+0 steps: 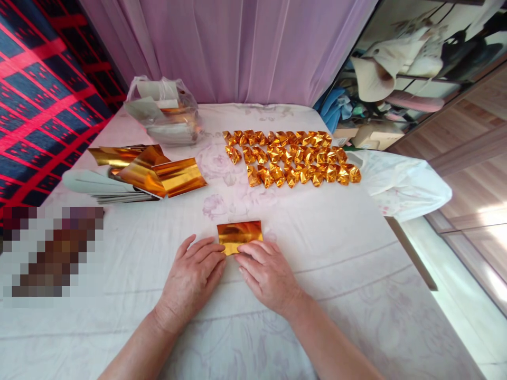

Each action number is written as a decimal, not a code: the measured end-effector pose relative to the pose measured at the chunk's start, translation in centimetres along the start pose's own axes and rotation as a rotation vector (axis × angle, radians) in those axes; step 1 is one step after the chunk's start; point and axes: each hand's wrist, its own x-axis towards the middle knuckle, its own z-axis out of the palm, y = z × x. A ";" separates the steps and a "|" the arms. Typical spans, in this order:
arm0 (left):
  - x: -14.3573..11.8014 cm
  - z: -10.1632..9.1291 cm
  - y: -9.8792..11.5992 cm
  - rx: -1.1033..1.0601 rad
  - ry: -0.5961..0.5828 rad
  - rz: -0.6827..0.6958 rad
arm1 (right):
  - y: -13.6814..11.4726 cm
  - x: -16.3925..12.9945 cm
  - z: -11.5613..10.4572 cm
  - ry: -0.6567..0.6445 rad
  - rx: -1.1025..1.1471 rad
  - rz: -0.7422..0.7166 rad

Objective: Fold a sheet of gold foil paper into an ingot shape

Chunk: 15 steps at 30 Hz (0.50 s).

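The near edge of a gold foil sheet (240, 235) is pinned flat under the fingertips of the left hand (192, 277) and the right hand (267, 274), both grips laid open, seemingly to press a crease. The sheet is kept mid-bench on a white flowered cloth (336, 264), with rows of folded gold pieces (293, 158) beyond, loose foil sheets (154, 174) and a plastic bag (164, 111) to the left, and a lilac curtain (237, 53) behind.

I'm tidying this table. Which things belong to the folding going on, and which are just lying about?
In use: gold foil sheet under left hand and right hand; stack of gold sheets; rows of folded gold pieces.
Lying about: plastic bag; hat.
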 end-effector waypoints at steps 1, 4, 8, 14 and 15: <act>0.0 0.0 0.0 0.000 -0.001 0.001 | 0.1 0.0 0.0 0.004 0.003 0.001; 0.0 0.0 -0.1 -0.002 0.000 -0.003 | 0.4 -0.1 -0.1 0.012 0.012 0.016; 0.0 0.1 -0.1 0.009 -0.005 0.003 | 0.6 -0.3 -0.1 0.025 0.019 0.031; 0.0 0.0 0.2 0.017 -0.039 0.012 | 0.5 -0.2 0.0 -0.034 -0.032 0.052; 0.0 0.0 0.2 0.012 -0.041 0.007 | 0.5 -0.2 0.0 -0.031 -0.032 0.054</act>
